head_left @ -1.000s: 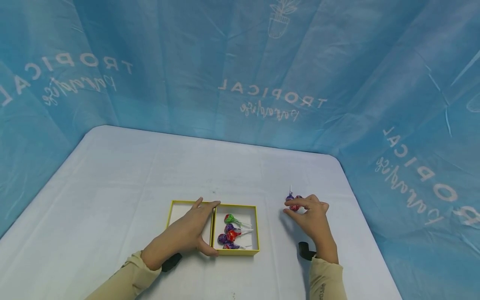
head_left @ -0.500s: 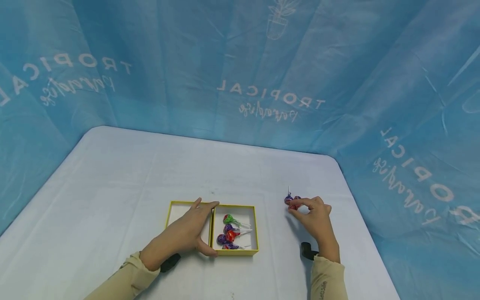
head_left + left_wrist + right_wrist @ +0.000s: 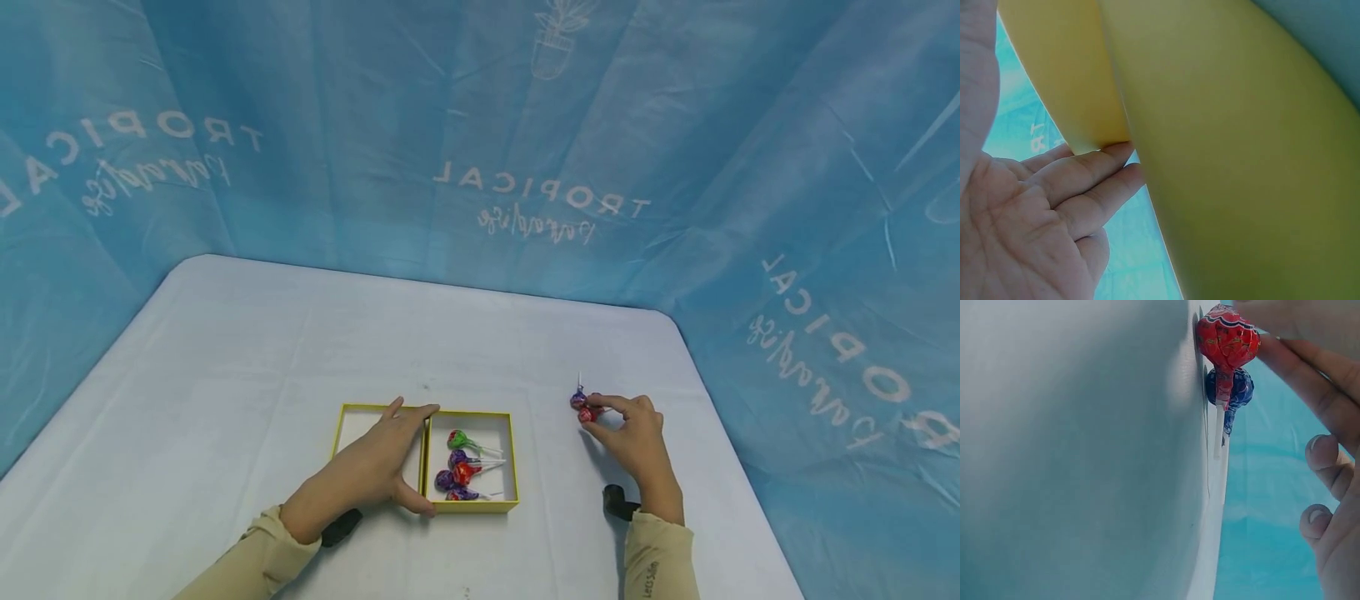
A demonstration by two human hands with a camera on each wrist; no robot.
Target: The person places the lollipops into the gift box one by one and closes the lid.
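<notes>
Low in the middle of the head view, a yellow box [image 3: 480, 507] with a white inside lies on the white worktop [image 3: 420, 333], two sections side by side. The left hand [image 3: 382, 462] bridges the line between them — fingers at the far rim, thumb at the near wall — holding the box across its depth. The left wrist view shows fingertips touching the edges of the yellow walls.

The right-hand section holds a green lollipop [image 3: 457, 439] at the top, with a red lollipop [image 3: 463, 472] and several purple lollipops [image 3: 444, 480] bunched below it; most of their sticks point right.

Right of centre, the right hand [image 3: 633, 442] has its thumb and forefinger about the head of a second red lollipop [image 3: 587, 415]; I cannot tell whether they are clamped on it. Just beside it is a blue-purple lollipop [image 3: 577, 399], its stick towards the top of the frame, and another wrapped head is partly hidden behind the forefinger.

Beige sleeves [image 3: 658, 554] enter from the lower edge. A blue curtain [image 3: 360, 150] with mirrored "TROPICAL Paradise" lettering fills the upper part.
</notes>
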